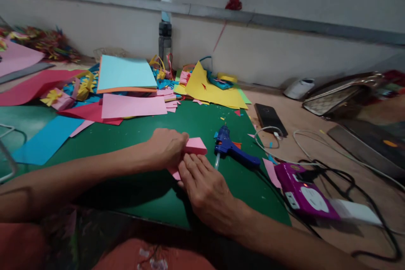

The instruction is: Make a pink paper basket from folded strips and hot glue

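Both hands meet over a small piece of folded pink paper [196, 145] near the front of the green board [133, 190]. My left hand [167, 147] grips its left side with curled fingers. Across its near side lie the bent fingers of my right hand [202, 181], pressing the paper from the right. Part of the paper is covered by the hands, so its full shape is hidden. Just right of it, a blue hot glue gun [232, 147] lies on the board with a clear glue stick in it.
Coloured sheets, including light blue paper [126, 71], pink paper [133, 106] and yellow paper [211, 88], lie along the back. On the right are a phone [270, 119], a purple power strip [306, 194], tangled cables and a bag [338, 97]. Paper scraps surround the glue gun.
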A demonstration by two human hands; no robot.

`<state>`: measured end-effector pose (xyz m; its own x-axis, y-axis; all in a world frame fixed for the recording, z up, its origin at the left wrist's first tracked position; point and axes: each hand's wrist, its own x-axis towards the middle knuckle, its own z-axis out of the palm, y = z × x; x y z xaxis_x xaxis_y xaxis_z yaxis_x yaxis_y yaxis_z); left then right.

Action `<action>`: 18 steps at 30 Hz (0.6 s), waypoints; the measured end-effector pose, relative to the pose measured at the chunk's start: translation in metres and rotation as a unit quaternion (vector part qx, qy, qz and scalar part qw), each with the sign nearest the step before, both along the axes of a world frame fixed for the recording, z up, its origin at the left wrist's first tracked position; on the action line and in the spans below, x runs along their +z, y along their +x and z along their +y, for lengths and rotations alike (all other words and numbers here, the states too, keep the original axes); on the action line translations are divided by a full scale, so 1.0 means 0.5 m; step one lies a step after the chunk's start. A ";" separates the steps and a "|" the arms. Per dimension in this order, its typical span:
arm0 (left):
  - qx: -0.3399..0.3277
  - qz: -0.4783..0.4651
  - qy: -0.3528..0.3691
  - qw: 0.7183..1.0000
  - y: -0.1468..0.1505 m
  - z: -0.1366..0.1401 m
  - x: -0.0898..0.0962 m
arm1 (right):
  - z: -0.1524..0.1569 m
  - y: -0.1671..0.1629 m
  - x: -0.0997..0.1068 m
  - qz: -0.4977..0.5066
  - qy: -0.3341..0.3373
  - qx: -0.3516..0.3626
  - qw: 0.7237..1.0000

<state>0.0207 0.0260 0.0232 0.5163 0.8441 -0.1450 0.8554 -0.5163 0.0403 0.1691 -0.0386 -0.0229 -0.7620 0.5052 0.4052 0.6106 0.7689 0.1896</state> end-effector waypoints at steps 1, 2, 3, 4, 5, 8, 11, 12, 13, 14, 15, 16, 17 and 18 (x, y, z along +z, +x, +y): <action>-0.002 -0.002 -0.009 1.000 -0.001 0.000 0.003 | 0.000 -0.005 0.000 -0.005 -0.029 -0.022 0.999; -0.006 -0.004 -0.017 1.000 -0.002 0.000 0.006 | -0.001 -0.008 0.002 -0.005 -0.065 -0.039 0.997; -0.011 -0.006 -0.024 1.000 -0.003 0.000 0.008 | -0.002 -0.011 0.008 0.000 -0.105 -0.052 0.993; -0.016 -0.007 -0.029 0.999 -0.004 -0.001 0.009 | -0.002 -0.012 0.015 0.009 -0.150 -0.055 0.987; -0.022 -0.007 -0.034 0.999 -0.004 -0.002 0.009 | -0.003 -0.013 0.025 0.018 -0.196 -0.050 0.979; -0.027 -0.016 -0.039 0.999 -0.006 -0.005 0.004 | 0.001 -0.015 0.048 0.031 -0.277 -0.043 0.959; -0.026 -0.029 -0.038 0.999 -0.011 -0.008 -0.004 | 0.013 -0.021 0.048 -0.006 -0.263 -0.095 0.960; -0.028 -0.033 -0.038 0.998 -0.012 -0.010 -0.007 | 0.018 -0.024 0.042 -0.023 -0.253 -0.109 0.961; -0.034 -0.036 -0.039 0.998 -0.014 -0.011 -0.010 | 0.023 -0.027 0.036 -0.038 -0.245 -0.115 0.962; -0.040 -0.040 -0.040 0.998 -0.016 -0.013 -0.013 | 0.027 -0.029 0.029 -0.048 -0.240 -0.118 0.963; -0.047 -0.049 -0.043 0.997 -0.018 -0.015 -0.016 | 0.031 -0.032 0.023 -0.052 -0.237 -0.119 0.963; -0.054 -0.061 -0.046 0.996 -0.020 -0.017 -0.019 | 0.035 -0.034 0.017 -0.053 -0.235 -0.120 0.963; -0.061 -0.076 -0.049 0.994 -0.021 -0.018 -0.023 | 0.038 -0.037 0.011 -0.053 -0.235 -0.120 0.963; -0.070 -0.093 -0.050 0.992 -0.022 -0.019 -0.027 | 0.040 -0.039 0.007 -0.055 -0.235 -0.118 0.963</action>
<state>0.0094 0.0165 0.0099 0.6529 0.7484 -0.1164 0.7488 -0.6147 0.2477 0.1498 -0.0185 -0.0195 -0.6281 0.7780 0.0135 0.7755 0.6273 -0.0716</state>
